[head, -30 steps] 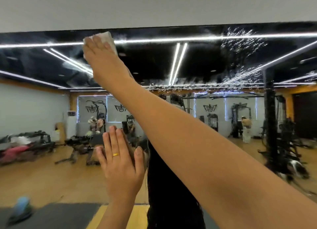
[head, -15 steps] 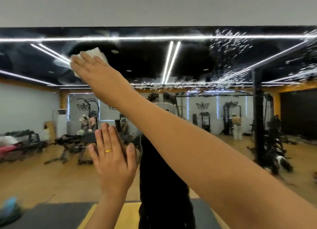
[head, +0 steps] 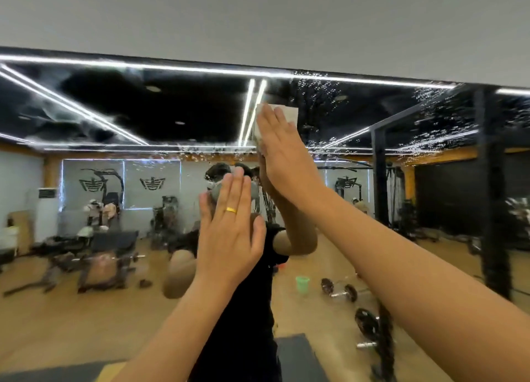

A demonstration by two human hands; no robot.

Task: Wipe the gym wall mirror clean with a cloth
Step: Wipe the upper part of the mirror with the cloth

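The wall mirror (head: 172,109) fills most of the view. The right hand (head: 282,155) is raised high and presses with straight fingers on the cloth (head: 289,113), near the top edge of the glass. It only pushes the cloth and does not grasp it. The left hand (head: 229,238) lies flat on the mirror lower down, released and holding nothing. Droplets (head: 324,95) speckle the glass just right of the cloth. Because the cloth is not gripped, it may slip out and fall, and the bare left palm may leave prints.

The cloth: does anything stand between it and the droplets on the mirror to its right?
Nothing visible does. The right hand presses the cloth on the mirror, and the droplets begin beside it. The left hand is held flat lower down, outside that path.
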